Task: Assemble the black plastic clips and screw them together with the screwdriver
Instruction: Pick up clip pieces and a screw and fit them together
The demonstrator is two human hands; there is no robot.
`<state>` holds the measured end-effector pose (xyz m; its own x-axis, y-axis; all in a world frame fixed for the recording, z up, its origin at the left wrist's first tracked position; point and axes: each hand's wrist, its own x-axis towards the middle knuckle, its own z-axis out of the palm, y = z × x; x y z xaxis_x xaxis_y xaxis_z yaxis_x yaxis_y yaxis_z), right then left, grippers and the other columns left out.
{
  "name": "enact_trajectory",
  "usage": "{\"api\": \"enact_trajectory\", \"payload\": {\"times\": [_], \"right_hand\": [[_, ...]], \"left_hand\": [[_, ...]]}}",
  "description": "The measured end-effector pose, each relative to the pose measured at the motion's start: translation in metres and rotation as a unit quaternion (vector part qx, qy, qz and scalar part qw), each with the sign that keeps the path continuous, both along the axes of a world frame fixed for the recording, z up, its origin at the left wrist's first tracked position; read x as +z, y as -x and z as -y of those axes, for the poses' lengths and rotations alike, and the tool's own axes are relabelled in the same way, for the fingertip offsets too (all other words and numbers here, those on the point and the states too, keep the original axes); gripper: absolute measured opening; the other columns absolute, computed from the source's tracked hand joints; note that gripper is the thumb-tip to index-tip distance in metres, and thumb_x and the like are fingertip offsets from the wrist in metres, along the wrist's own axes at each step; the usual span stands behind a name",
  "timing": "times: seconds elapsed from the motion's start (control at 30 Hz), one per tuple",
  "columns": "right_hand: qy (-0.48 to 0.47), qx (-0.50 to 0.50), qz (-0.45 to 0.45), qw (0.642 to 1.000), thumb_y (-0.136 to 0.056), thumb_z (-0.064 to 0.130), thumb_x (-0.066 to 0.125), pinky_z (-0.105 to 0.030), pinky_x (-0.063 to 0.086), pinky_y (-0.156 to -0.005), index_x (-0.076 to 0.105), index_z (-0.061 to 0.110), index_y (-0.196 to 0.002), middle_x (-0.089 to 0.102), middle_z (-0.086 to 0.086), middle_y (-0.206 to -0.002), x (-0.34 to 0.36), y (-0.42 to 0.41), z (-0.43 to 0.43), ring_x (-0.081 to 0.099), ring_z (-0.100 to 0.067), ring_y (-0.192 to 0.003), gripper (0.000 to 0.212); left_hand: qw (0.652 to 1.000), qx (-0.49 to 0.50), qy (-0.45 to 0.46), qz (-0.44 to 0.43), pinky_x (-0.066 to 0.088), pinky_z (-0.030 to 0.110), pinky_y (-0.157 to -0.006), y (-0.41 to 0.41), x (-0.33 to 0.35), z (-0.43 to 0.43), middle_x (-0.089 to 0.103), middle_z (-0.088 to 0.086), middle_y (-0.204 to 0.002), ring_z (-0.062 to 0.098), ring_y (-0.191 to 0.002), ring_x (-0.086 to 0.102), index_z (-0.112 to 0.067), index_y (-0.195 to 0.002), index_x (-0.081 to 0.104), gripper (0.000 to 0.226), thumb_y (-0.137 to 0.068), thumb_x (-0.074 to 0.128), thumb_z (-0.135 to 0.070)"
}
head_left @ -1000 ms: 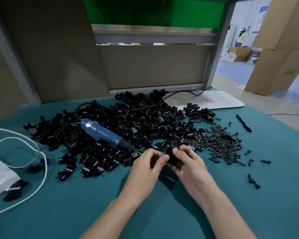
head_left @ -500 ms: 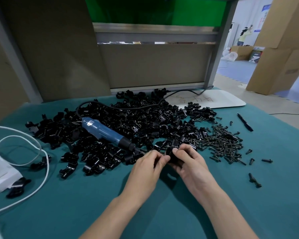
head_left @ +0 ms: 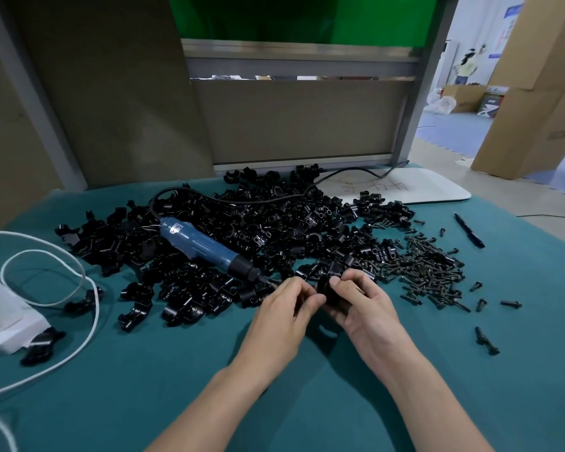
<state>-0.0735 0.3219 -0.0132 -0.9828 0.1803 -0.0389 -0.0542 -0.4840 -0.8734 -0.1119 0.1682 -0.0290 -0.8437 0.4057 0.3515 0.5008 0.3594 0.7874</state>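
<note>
Pinching a black clip between both hands, just in front of the big heap, and going by the shadow beneath, it is lifted a little off the worktop. The left hand has its fingertips curled onto the clip's left side. The right hand wraps it from the right, thumb on top. Whether that is one piece or two halves already mated, I cannot tell; the fingers cover too much.

Now the relation that matters: the screwdriver lies on the heap just left of the hands. Its long axis runs from far-left to near-right, and the bit end points almost straight at the left hand's knuckles. The left hand is clearly the nearer one. The screws lie the other way, just beside the right hand, so I'd judge that hand best placed to fetch one.

Counting up: one screwdriver and one clip in hand. The loose clips are far too many to count, and the screws likewise, with a handful of strays further right. There is also one pen beyond the screws, a white cable looping at far left, and a white board at the back.
</note>
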Motion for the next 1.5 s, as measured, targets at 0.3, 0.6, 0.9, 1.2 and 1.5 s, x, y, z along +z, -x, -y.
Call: {"api": "enact_trajectory", "payload": {"times": [0.3, 0.6, 0.9, 1.2, 1.5], "right_hand": [[-0.004, -0.002, -0.011, 1.000, -0.074, 0.018, 0.079, -0.037, 0.060, -0.077, 0.066, 0.022, -0.077, 0.064, -0.005, -0.087, -0.002, 0.001, 0.000, 0.068, -0.023, -0.088, 0.014], [0.009, -0.002, -0.010, 1.000, -0.076, 0.013, 0.076, -0.044, 0.056, -0.089, 0.064, 0.018, -0.082, 0.063, -0.008, -0.090, -0.001, 0.001, -0.002, 0.065, -0.026, -0.094, 0.013], [0.009, 0.009, -0.013, 1.000, -0.078, 0.012, 0.076, -0.041, 0.061, -0.079, 0.066, 0.016, -0.083, 0.061, -0.009, -0.088, -0.001, 0.000, 0.000, 0.070, -0.027, -0.088, 0.012], [0.008, 0.001, -0.010, 1.000, -0.078, 0.015, 0.077, -0.040, 0.062, -0.080, 0.069, 0.019, -0.082, 0.062, -0.011, -0.091, -0.004, 0.000, -0.001, 0.067, -0.027, -0.091, 0.011], [0.092, -0.030, 0.020, 0.995, -0.074, 0.006, 0.077, -0.045, 0.065, -0.079, 0.075, 0.008, -0.094, 0.076, -0.017, -0.100, 0.000, 0.003, -0.004, 0.075, -0.038, -0.094, 0.021]], "left_hand": [[0.998, 0.019, -0.034, 0.049, 0.037, 0.017, -0.055, 0.001, 0.000, 0.001, 0.060, -0.022, -0.073, 0.001, -0.060, 0.051, -0.041, -0.089, 0.055, 0.027, -0.093, 0.049, -0.067], [0.999, -0.023, -0.032, 0.033, 0.047, 0.014, -0.080, 0.002, -0.003, 0.000, 0.064, -0.025, -0.102, -0.001, -0.098, 0.061, -0.033, -0.105, 0.064, 0.006, -0.100, 0.063, -0.029], [0.999, 0.026, -0.011, 0.045, 0.039, 0.023, -0.054, 0.003, -0.003, -0.001, 0.062, -0.015, -0.070, 0.005, -0.061, 0.053, -0.033, -0.081, 0.058, 0.036, -0.090, 0.050, -0.068], [0.999, -0.029, -0.004, -0.035, 0.043, 0.013, -0.083, -0.004, -0.001, 0.002, 0.059, -0.022, -0.105, 0.002, -0.105, 0.059, -0.042, -0.103, 0.056, 0.015, -0.100, 0.062, -0.028], [0.874, 0.381, 0.271, 0.135, 0.033, 0.051, -0.107, 0.082, 0.064, 0.076, 0.057, 0.019, -0.135, 0.041, -0.125, 0.050, -0.005, -0.143, 0.038, 0.065, -0.101, 0.038, -0.055]]}}
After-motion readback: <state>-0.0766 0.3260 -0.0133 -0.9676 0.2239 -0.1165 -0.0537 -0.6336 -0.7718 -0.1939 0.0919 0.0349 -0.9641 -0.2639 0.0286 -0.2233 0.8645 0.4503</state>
